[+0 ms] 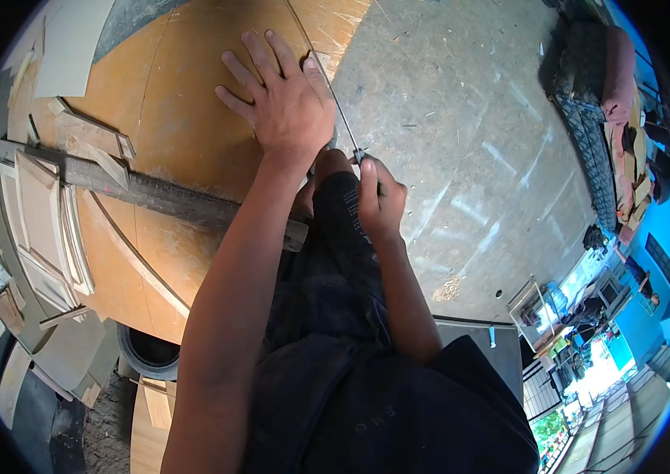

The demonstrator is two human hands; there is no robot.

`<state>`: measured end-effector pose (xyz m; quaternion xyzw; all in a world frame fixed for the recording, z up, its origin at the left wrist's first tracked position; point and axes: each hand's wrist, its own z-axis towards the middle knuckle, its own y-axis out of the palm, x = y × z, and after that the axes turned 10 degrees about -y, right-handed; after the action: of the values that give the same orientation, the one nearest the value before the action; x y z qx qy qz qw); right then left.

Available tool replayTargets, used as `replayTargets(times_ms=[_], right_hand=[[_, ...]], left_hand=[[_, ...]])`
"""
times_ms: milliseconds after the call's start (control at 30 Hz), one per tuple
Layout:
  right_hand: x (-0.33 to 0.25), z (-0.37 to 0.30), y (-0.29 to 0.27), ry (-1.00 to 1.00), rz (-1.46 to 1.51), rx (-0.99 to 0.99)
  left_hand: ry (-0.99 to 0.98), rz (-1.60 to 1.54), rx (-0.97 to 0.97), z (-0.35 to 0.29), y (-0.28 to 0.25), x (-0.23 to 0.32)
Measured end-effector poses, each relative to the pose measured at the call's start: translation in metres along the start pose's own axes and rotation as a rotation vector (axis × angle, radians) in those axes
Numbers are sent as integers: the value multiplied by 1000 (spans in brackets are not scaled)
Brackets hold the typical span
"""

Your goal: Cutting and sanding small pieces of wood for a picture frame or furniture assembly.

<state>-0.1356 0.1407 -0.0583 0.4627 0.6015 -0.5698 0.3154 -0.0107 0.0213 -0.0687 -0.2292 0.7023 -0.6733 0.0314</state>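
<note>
My left hand (295,114) lies flat with its fingers spread on an orange-brown wooden board (193,95). Its thumb rests beside a long, thin, straight tool (340,110), which resembles a blade seen edge-on. My right hand (380,193) is closed around the near end of this tool, by a dark fitting (359,155); its handle is mostly hidden in the fist, and I cannot tell its exact kind. The tool slants away to the upper left across the board near its right edge. One of my knees (333,163) shows between the hands.
A grey beam (153,193) runs beneath my left forearm. Wood offcuts (86,130) and stacked panels (43,205) lie at the left, near a black tyre-like ring (145,355). The concrete floor (445,118) has sawdust (447,290). A person (639,276) is far off right.
</note>
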Motion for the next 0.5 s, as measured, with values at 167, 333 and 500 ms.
replayTargets(times_ms=[167,333,500], right_hand=[[-6,27,6,-73,-6,30],[-10,18,7,-49,0,21],[-9,12,4,-48,-34,30]], left_hand=[[18,-9,17,-2,5,3],[19,-23,27,-1,3,0],[28,-28,34,-3,4,2]])
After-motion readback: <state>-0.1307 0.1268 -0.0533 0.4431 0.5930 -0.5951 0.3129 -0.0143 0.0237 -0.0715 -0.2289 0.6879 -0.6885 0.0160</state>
